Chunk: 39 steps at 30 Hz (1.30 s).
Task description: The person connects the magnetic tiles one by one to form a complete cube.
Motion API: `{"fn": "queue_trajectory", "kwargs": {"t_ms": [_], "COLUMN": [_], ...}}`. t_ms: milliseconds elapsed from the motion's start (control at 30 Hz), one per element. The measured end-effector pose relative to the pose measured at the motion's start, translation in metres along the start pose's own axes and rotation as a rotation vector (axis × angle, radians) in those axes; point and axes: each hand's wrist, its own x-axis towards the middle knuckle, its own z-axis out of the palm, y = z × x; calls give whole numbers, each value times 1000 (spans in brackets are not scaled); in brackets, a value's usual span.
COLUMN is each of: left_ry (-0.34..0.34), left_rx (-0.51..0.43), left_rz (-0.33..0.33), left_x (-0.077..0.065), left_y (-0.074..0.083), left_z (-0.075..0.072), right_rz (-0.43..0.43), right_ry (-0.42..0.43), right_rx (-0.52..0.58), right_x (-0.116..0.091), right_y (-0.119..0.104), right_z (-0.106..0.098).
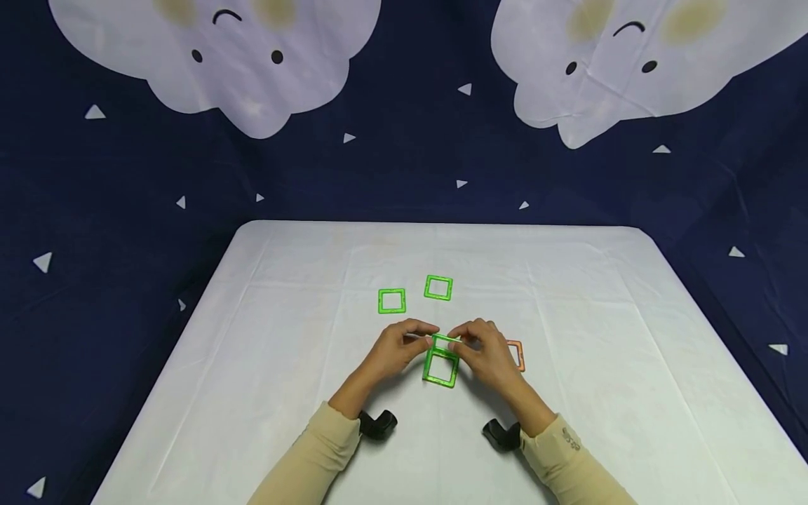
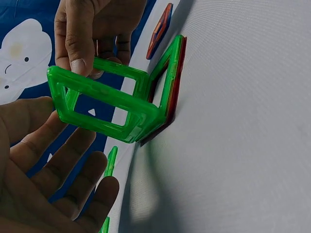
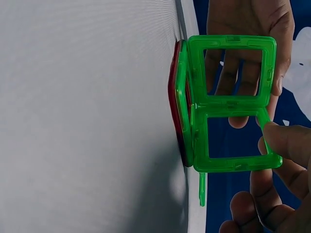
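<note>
A small build of green square magnetic tiles (image 1: 441, 384) stands in the middle of the white table, between both hands. Upright green frames (image 2: 102, 87) rise from a flat green tile that has a red tile (image 3: 173, 92) beneath it. My right hand (image 1: 489, 356) pinches the top edge of one upright frame between thumb and fingers. My left hand (image 1: 393, 354) is at the other side, fingers loosely extended and spread, with a fingertip right at the frame's corner in the left wrist view. An orange square tile (image 1: 520, 355) lies partly hidden behind the right hand.
Two loose green square tiles (image 1: 392, 311) (image 1: 438, 297) lie flat farther back on the white table (image 1: 303, 301). Black wrist devices (image 1: 379, 426) hang below both sleeves. A dark blue backdrop (image 1: 404, 175) with white clouds stands behind the table.
</note>
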Motion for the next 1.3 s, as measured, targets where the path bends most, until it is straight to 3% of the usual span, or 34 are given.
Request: {"fn": "queue_trajectory", "kwargs": {"t_ms": [400, 633, 867, 1067, 1300], "left_ry": [-25, -38, -16, 11, 54], "left_rx": [-15, -13, -18, -44, -56], "left_rz": [-20, -20, 1, -22, -30], "left_x": [3, -7, 0, -6, -12], "left_y": [1, 27, -3, -3, -3], "left_z": [2, -4, 1, -1, 0], "right_rz": [-3, -15, -15, 55, 75], "right_ry": [-8, -21, -25, -25, -20], "right_rx": [10, 29, 37, 43, 42], "right_x": [2, 3, 5, 6, 17], "right_y": [2, 5, 5, 4, 9], "right_z": [1, 1, -3, -11, -18]}}
